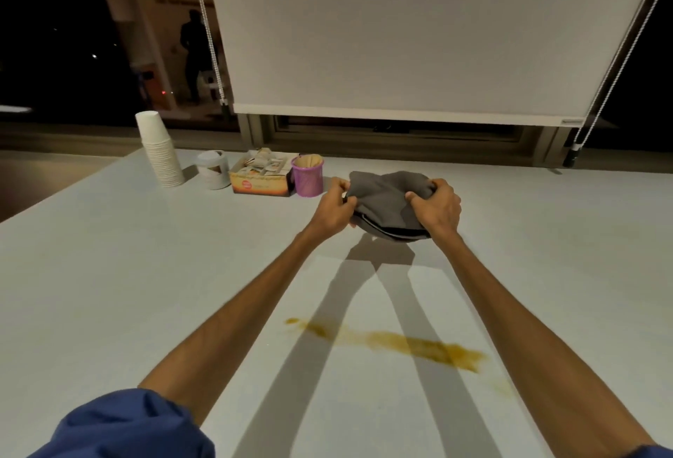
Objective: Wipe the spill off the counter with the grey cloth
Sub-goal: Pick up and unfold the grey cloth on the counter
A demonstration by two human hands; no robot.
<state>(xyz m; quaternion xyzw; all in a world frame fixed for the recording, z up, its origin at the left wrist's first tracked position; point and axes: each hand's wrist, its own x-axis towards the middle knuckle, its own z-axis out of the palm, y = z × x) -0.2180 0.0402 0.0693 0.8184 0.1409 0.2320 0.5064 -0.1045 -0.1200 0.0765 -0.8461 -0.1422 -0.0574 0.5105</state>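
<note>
The grey cloth (386, 202) is bunched and lifted a little above the white counter (127, 275), far out in front of me. My left hand (333, 208) grips its left edge and my right hand (435, 208) grips its right edge. A brown-yellow spill (397, 343) runs in a long streak across the counter nearer to me, between and under my forearms. A small faint patch of it lies further right, by my right forearm.
At the back left stand a stack of white paper cups (160, 150), a white tub (213, 170), an open box of sachets (264, 175) and a purple cup of wooden sticks (309, 175). A lowered white blind (418, 31) and window frame close off the far edge.
</note>
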